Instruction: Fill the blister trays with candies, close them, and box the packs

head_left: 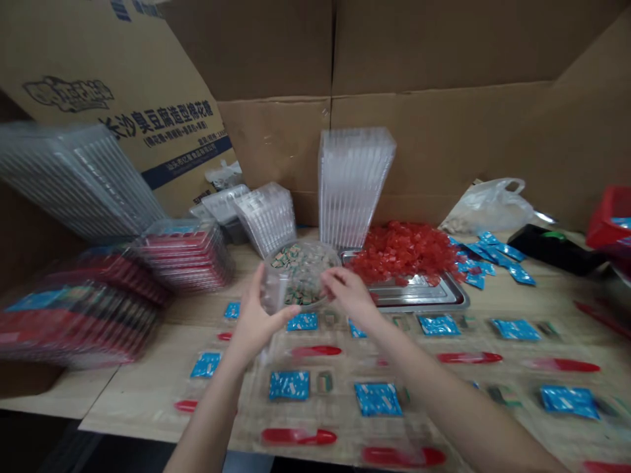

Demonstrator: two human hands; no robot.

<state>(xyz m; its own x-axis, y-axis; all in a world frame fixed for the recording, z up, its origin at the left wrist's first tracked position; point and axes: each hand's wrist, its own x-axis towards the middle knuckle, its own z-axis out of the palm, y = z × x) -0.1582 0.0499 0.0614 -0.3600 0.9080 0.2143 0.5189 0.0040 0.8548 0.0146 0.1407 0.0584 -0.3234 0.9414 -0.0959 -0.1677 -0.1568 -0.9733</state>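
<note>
Gripping a round clear tub (302, 272) of brown-and-green pieces (300, 269) from both sides, we held it above the clear moulded trays (335, 407) on the wooden table (123, 407). Our left hand (256, 318) took its left side, fingers (259, 286) spread up the wall, while our right hand (349, 295) met the right side, fingers (332, 279) pressed together. Opposed like this, they seemed to steady it. Behind it sat a steel tray (419, 299) heaped with red jelly cubes (401, 253); blue sachets (289, 385) and red spoons (299, 435) lay spaced apart in the trays, apparently one per cell.
</note>
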